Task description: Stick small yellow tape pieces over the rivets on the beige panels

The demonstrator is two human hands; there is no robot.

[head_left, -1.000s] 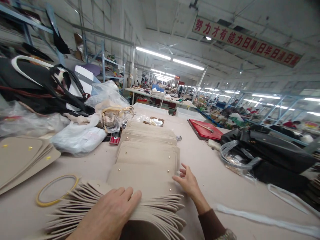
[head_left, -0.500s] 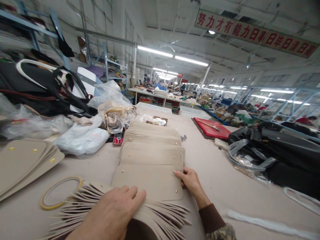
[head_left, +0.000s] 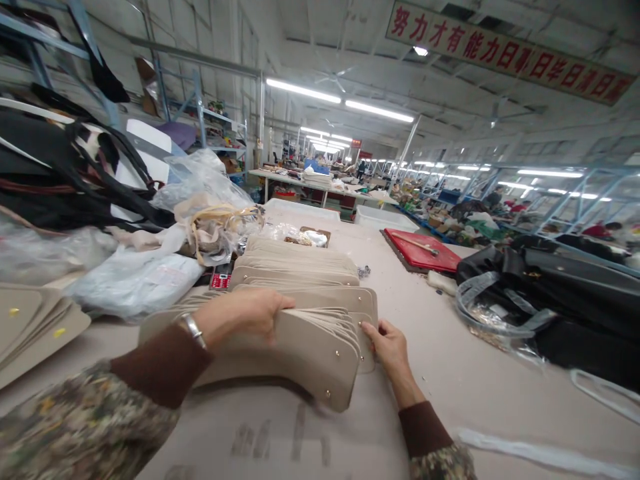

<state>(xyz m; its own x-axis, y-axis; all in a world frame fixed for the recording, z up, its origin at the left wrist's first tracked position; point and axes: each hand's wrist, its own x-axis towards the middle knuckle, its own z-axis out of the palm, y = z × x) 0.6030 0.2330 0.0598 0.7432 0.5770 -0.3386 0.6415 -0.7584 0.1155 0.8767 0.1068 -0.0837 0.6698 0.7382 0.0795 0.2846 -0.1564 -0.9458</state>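
Left hand (head_left: 250,313) grip clamped over top of beige panel stack (head_left: 305,340), right hand (head_left: 389,343) grip pinching stack's right edge, on counter (head_left: 430,347).

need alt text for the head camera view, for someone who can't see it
A person's left hand grips a thick bundle of beige leather panels on a pale worktable, while the right hand steadies the bundle's right edge. More beige panels lie in a row behind, with black bags to the right and plastic bags to the left, in a long factory hall.
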